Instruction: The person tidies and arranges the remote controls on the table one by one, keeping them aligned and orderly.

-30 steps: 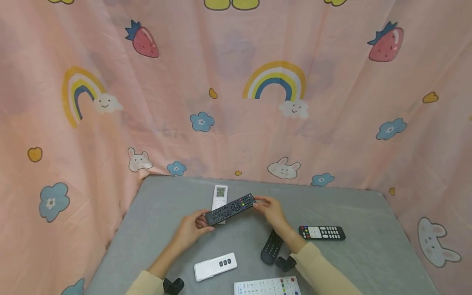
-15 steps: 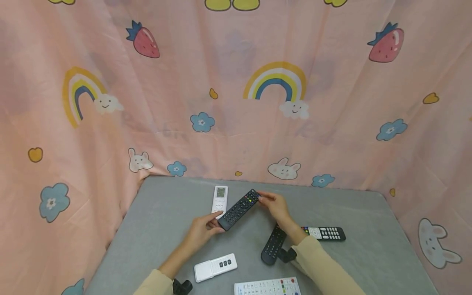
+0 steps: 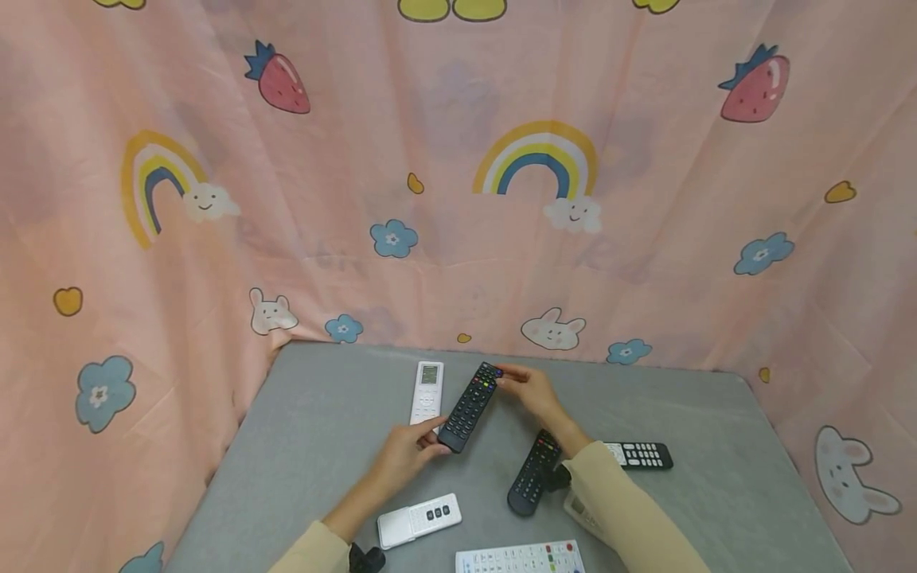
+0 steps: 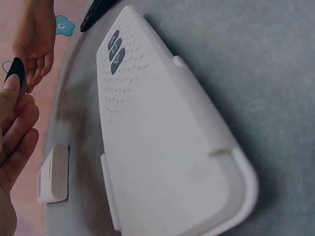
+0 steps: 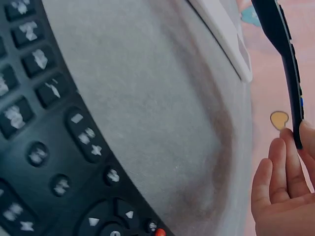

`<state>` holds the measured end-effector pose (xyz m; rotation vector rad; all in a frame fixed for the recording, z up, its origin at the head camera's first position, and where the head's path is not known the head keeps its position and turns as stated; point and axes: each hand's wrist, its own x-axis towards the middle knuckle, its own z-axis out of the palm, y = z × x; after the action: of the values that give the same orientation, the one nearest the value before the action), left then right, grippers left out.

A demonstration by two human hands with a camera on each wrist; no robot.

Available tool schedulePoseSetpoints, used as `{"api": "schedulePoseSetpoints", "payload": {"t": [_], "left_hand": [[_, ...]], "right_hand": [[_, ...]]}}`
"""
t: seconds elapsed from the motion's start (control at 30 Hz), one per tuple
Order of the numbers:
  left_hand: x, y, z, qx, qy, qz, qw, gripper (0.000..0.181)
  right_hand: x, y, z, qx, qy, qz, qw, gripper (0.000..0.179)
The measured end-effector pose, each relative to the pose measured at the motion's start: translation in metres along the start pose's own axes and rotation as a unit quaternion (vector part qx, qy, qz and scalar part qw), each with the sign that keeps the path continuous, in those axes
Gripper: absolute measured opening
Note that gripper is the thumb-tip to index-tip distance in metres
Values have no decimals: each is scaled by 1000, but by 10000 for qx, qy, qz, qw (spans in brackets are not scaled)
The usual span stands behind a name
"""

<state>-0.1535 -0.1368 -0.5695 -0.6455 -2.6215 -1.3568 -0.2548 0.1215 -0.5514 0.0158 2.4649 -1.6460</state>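
Both hands hold a black remote control up over the table, tilted with its colored-button end to the upper right. The left hand pinches its lower end between thumb and fingers. At the upper end, the right hand grips the corner with thumb and fingertips. The right wrist view shows this remote edge-on, thumb on one face and fingers behind. A white remote with a small screen lies just left of it, partly behind the left fingers. Below the right forearm rests a second black remote.
A white slide-cover remote lies near the left forearm. Toward the front edge is a white remote with many buttons. A black-and-white remote and a pale device are partly covered by the right arm. A pink patterned curtain hangs behind the grey table.
The held remote has turned from a shallow slant to a steeper one. Its lower end and the left hand have moved right; the right hand has shifted slightly up.
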Motion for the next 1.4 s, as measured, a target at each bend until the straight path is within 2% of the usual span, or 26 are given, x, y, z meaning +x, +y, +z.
{"api": "schedulePoseSetpoints", "payload": {"t": [0.1, 0.33, 0.6, 0.7, 0.9, 1.07, 1.4], "left_hand": [[-1, 1, 2, 118, 0, -8, 9999, 52], [-1, 2, 7, 571, -37, -238, 9981, 54], [2, 7, 14, 991, 154, -410, 9941, 53], [3, 9, 16, 994, 264, -442, 9937, 51], [3, 13, 18, 836, 347, -478, 9947, 48], [2, 11, 23, 764, 494, -627, 9939, 47], [1, 7, 35, 203, 826, -1278, 9881, 44]], "right_hand": [[5, 0, 1, -121, -131, 22, 9998, 37], [16, -4, 6, -342, -291, -48, 9990, 36], [29, -5, 13, -573, -432, -523, 9961, 35], [34, -5, 15, -647, -454, -630, 9949, 35], [37, -6, 18, -700, -457, -606, 9947, 34], [40, -7, 19, -757, -517, -560, 9942, 33], [48, -2, 26, -683, -587, -524, 9946, 31]]}}
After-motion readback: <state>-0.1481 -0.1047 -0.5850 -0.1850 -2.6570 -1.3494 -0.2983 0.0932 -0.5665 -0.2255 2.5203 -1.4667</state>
